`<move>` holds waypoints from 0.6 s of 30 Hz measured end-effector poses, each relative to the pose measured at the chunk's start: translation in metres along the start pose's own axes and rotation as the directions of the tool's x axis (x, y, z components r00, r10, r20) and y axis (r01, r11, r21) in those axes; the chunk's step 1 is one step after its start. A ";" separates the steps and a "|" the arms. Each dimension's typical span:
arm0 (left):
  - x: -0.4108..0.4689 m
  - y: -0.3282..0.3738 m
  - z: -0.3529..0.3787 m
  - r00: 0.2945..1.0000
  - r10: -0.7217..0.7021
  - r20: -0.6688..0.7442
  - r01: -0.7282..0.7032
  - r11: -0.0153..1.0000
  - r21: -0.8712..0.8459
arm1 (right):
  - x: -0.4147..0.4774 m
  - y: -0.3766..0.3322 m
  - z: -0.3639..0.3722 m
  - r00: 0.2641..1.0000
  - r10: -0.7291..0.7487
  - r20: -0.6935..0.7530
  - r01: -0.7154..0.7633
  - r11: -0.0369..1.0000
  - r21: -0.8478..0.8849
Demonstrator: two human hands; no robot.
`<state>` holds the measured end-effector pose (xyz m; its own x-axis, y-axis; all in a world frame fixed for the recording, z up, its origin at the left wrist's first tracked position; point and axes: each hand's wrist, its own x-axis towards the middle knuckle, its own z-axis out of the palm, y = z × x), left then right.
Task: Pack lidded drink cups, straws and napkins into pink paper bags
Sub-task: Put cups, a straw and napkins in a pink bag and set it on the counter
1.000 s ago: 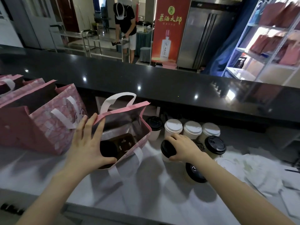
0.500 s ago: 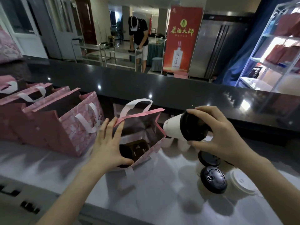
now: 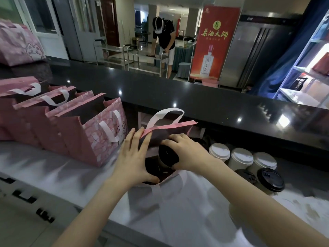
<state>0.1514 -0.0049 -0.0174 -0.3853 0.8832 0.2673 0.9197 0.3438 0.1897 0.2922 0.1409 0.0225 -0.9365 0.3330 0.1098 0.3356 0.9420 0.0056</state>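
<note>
Two hands work at an open pink paper bag (image 3: 170, 126) on the white table (image 3: 178, 214). L hand (image 3: 133, 161) holds its mouth wide, fingers flat on the outer wall, thumb hooked over the near rim. R hand (image 3: 188, 154) fingers grip a black-lidded cup (image 3: 168, 155), tilted, partway inside the bag mouth; 3 white-lidded cups (image 3: 240, 156) stand near, to the right.
</note>
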 end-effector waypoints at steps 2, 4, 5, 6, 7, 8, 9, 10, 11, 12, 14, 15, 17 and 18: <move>-0.001 -0.003 0.000 1.000 0.005 0.017 -0.005 1.000 0.017 | 0.009 0.001 0.007 0.997 0.033 0.069 -0.027 0.996 -0.080; -0.002 -0.006 0.001 1.000 0.016 0.025 -0.017 0.999 0.049 | 0.017 -0.001 0.014 0.990 0.063 0.126 -0.049 0.992 -0.114; -0.002 -0.006 0.001 0.999 0.020 0.026 -0.021 0.998 0.054 | 0.021 -0.003 0.017 0.985 0.076 0.152 -0.058 0.991 -0.118; -0.002 -0.007 0.002 0.999 0.021 0.026 -0.022 0.999 0.048 | 0.024 -0.004 0.021 0.981 0.086 0.174 -0.066 0.991 -0.116; -0.002 -0.008 0.002 1.000 0.019 0.025 -0.020 0.999 0.035 | 0.028 -0.005 0.025 0.977 0.094 0.192 -0.074 0.991 -0.110; -0.001 -0.008 0.002 1.000 0.016 0.025 -0.017 1.000 0.020 | 0.031 -0.006 0.028 0.973 0.101 0.206 -0.081 0.991 -0.103; -0.001 -0.009 0.001 1.000 0.015 0.025 -0.015 1.000 0.009 | 0.033 -0.006 0.031 0.970 0.105 0.219 -0.086 0.992 -0.098; 0.000 -0.010 0.002 1.000 0.016 0.027 -0.016 1.000 0.005 | 0.035 -0.006 0.035 0.968 0.108 0.228 -0.088 0.992 -0.095; 0.000 -0.011 0.002 0.999 0.017 0.030 -0.017 1.000 0.008 | 0.037 -0.005 0.038 0.966 0.110 0.235 -0.090 0.991 -0.094; 0.000 -0.011 0.002 0.999 0.018 0.033 -0.019 1.000 0.015 | 0.039 -0.003 0.042 0.964 0.113 0.243 -0.093 0.991 -0.092; 0.002 -0.013 0.002 0.999 0.020 0.036 -0.021 1.000 0.020 | 0.043 -0.001 0.049 0.957 0.117 0.266 -0.097 0.991 -0.087; 0.003 -0.014 0.002 0.999 0.022 0.036 -0.023 1.000 0.019 | 0.045 0.000 0.052 0.953 0.120 0.278 -0.100 0.991 -0.085; 0.006 -0.016 0.003 0.999 0.029 0.034 -0.030 0.999 0.014 | 0.050 0.002 0.059 0.946 0.124 0.299 -0.105 0.991 -0.081; 0.007 -0.016 0.003 0.999 0.032 0.031 -0.033 0.999 0.012 | 0.052 0.004 0.063 0.944 0.126 0.306 -0.107 0.991 -0.079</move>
<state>0.1337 -0.0033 -0.0211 -0.3530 0.9034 0.2434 0.9325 0.3186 0.1700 0.2384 0.1644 -0.0341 -0.8726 0.4458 -0.1998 0.4407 0.8948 0.0719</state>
